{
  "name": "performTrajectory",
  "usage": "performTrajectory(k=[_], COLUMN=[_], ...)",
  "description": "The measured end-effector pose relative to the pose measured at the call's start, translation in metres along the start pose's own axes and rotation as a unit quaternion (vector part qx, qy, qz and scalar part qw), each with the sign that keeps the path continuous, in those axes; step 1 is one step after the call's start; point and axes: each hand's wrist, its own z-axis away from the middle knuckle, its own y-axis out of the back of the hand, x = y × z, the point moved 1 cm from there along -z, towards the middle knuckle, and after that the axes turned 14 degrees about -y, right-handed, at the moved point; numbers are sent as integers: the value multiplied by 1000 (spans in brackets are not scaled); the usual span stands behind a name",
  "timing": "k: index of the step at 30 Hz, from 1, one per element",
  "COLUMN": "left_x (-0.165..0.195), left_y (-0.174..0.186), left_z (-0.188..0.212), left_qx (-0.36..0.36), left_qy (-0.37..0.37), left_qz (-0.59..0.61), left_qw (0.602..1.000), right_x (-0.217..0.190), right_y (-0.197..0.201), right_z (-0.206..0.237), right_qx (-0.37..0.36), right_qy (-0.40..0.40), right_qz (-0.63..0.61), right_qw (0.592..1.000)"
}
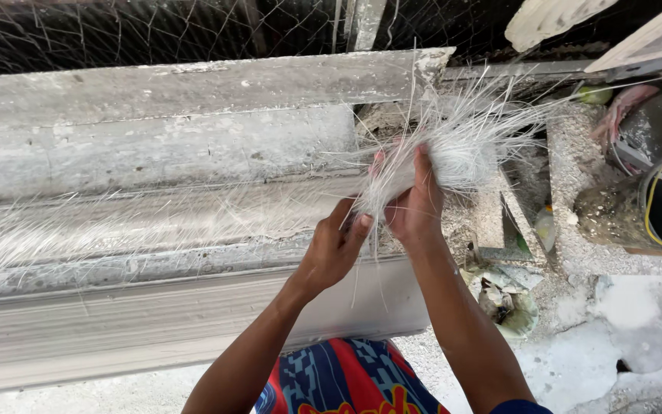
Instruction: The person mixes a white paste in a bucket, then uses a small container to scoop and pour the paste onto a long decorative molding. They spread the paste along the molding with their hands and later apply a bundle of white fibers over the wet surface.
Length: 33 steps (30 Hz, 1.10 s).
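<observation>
Where the long white plaster moulding fills the left, strewn with loose strands, the left hand pinches the tail of a white fibre bundle. That bundle looks light, limp and prone to shedding. Beside it, the right hand grips its waist firmly. Rightward, debris-strewn floor leaves little room.

A long, pale moulded slab, dusty and stepped in ridges, fills the left and middle of the view. Behind it hangs dark wire netting. The rough floor at the right is whitish and cracked, strewn with debris under flat daylight.
</observation>
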Motion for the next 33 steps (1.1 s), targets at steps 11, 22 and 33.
performTrajectory(k=[11, 22, 33], left_x=[-31, -63, -125], left_y=[6, -1, 34], left_z=[0, 4, 14], left_qx=[89, 109, 23], left_qy=[-41, -20, 42], left_qz=[-143, -171, -576], left_qw=[985, 979, 816], right_x=[-31, -75, -160], right_y=[2, 23, 94], right_z=[-13, -27, -29], right_qx=[53, 77, 57], right_qy=[57, 86, 229], right_qz=[35, -12, -63], right_qw=[996, 993, 970])
